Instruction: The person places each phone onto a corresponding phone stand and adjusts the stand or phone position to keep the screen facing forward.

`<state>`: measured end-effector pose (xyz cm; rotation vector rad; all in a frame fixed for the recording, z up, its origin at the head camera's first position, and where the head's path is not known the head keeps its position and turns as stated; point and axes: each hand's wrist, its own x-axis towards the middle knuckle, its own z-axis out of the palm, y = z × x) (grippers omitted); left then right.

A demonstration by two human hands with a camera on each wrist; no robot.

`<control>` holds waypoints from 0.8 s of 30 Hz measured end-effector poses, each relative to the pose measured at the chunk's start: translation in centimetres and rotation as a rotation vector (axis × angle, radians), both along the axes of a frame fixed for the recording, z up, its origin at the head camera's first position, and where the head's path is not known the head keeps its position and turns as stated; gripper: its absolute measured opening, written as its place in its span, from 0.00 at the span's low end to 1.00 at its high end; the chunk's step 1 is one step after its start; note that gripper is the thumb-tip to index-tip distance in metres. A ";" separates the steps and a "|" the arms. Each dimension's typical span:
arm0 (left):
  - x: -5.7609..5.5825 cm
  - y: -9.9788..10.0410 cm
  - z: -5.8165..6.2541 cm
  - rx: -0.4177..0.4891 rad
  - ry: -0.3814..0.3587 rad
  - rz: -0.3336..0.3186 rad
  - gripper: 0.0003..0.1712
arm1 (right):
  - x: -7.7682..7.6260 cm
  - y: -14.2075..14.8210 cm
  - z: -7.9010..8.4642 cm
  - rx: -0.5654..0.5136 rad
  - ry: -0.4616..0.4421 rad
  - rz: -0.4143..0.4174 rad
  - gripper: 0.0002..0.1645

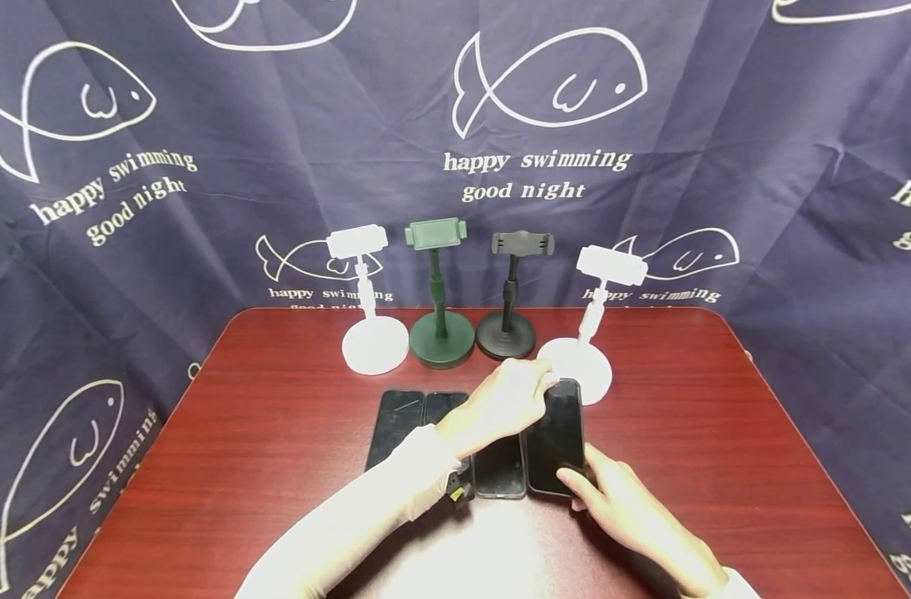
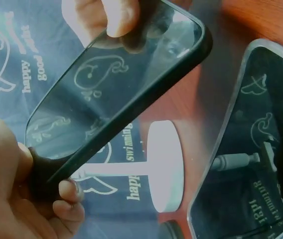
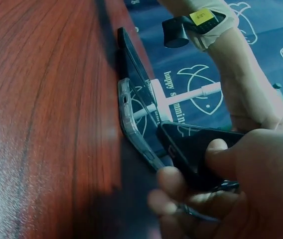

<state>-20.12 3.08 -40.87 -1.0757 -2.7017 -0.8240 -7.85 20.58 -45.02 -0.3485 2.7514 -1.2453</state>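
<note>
A black phone (image 1: pixel 556 441) is held tilted over the counter (image 1: pixel 687 416), hands clamped on both ends: left hand (image 1: pixel 509 401) at 11 o'clock, right hand (image 1: pixel 618 502) at 5. Clear-edged phone (image 1: pixel 500 471) seen at 9 o'clock, just beside; white stand (image 1: pixel 588 373) noted toward 1.

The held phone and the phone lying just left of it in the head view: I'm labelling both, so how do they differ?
The held phone is raised in the left grip and right grip; the neighbouring phone lies on the table. The held phone has a black edge, the neighbouring phone a clear, see-through one. Both have dark, reflective screens.
</note>
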 end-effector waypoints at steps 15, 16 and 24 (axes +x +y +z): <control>-0.1 -0.8 0.2 0.262 -0.098 -0.002 0.18 | -0.1 -0.4 -0.2 -0.084 0.109 -0.152 0.07; -0.1 -0.9 0.1 0.270 -0.102 -0.005 0.19 | -0.2 -0.4 -0.2 -0.084 0.112 -0.168 0.07; 0.1 -1.3 -0.3 0.307 -0.116 -0.075 0.28 | -0.6 -0.1 0.6 -0.134 0.073 -0.250 0.11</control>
